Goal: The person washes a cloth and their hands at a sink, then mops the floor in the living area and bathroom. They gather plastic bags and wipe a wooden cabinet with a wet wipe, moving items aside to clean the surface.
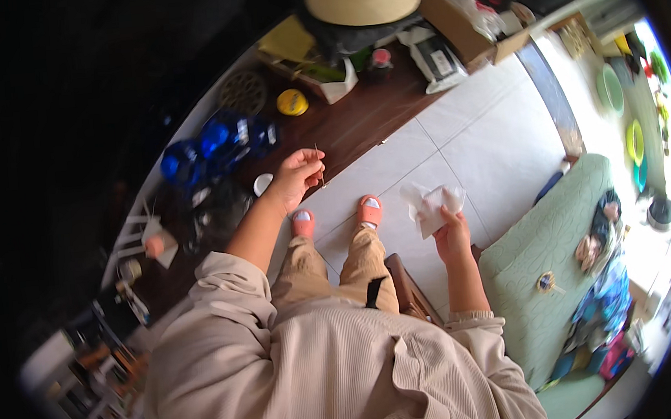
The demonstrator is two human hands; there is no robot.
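Observation:
Between the thumb and fingers of my left hand (300,177) is a thin stick-like item (319,166), too small to name, held over the front edge of a dark wooden cabinet (329,130). My right hand (451,233) grips a crumpled white tissue (432,205) above the tiled floor. A white round cup or lid (263,184) sits on the cabinet beside my left wrist. Farther along the cabinet top are a yellow round tin (292,102) and several blue translucent bottles or containers (229,136). Pink slippers (370,210) are on my feet below.
A bottle with a red cap (381,59), a black and white package (437,59) and a cardboard box (457,22) stand on the far cabinet top. At right, a green padded sofa (543,252) bears clothes (608,288). A brown wooden chair or stool (410,289) is near my legs.

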